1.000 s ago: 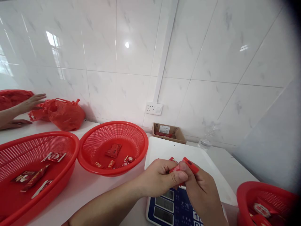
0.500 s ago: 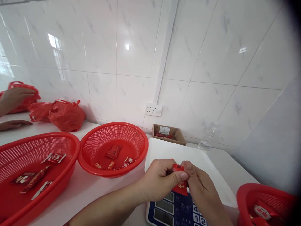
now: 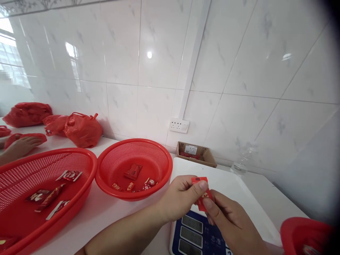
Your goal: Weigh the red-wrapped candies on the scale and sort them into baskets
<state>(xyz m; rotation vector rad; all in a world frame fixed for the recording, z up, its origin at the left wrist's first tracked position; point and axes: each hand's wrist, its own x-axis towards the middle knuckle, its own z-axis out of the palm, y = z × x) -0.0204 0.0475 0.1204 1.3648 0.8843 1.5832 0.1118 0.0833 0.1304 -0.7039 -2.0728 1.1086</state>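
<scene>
A small red wrapped packet (image 3: 204,194) with gold print is pinched between both hands above a digital scale. My left hand (image 3: 183,196) grips its upper left part, thumb across the front. My right hand (image 3: 230,216) holds its lower right edge between thumb and fingers. Beneath them are the scale's white weighing plate (image 3: 220,180) and its dark blue display panel (image 3: 191,235), partly covered by my right hand and wrist.
Two red mesh baskets, a middle one (image 3: 134,143) and a left one (image 3: 90,177), hold several wrapped packets. A third red basket (image 3: 289,230) stands at right. Behind the scale are a cardboard box (image 3: 209,159) and a clear bottle (image 3: 243,163). A co-worker's hand (image 3: 25,145) touches a red bag at far left.
The packet has turned in my hands, and my right hand's grip has shifted lower on it. The co-worker's hand has come down from the far bag onto a nearer red one. The view has shifted left.
</scene>
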